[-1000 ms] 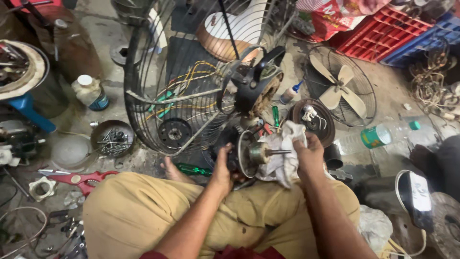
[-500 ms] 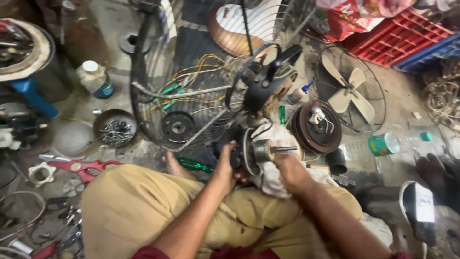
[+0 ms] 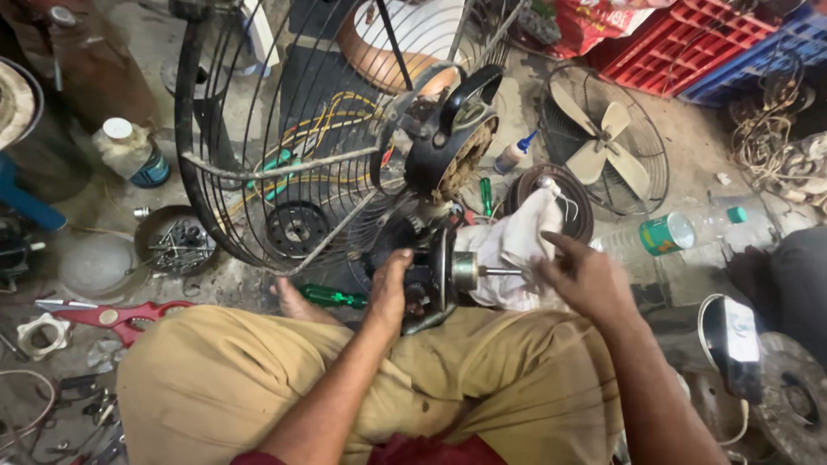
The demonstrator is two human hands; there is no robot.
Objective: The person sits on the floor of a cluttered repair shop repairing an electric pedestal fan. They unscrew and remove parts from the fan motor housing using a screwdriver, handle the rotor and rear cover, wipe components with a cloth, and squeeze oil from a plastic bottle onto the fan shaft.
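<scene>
I sit cross-legged with a small fan motor resting against my lap. My left hand grips its dark body from the left. Its steel shaft points right. My right hand is at the shaft's tip, fingers pinching a white cloth that drapes behind the shaft. Just beyond stand a large black wire fan guard and a black motor housing with coloured wires behind it.
On the floor lie a green-handled screwdriver, red-handled snips, a bowl of screws and a plastic bottle. To the right are a caged fan with beige blades, a green-capped bottle and red crates.
My right hand has slid with the cloth from the motor's face out to the shaft's tip, baring the shaft. The left hand keeps its grip on the motor.
</scene>
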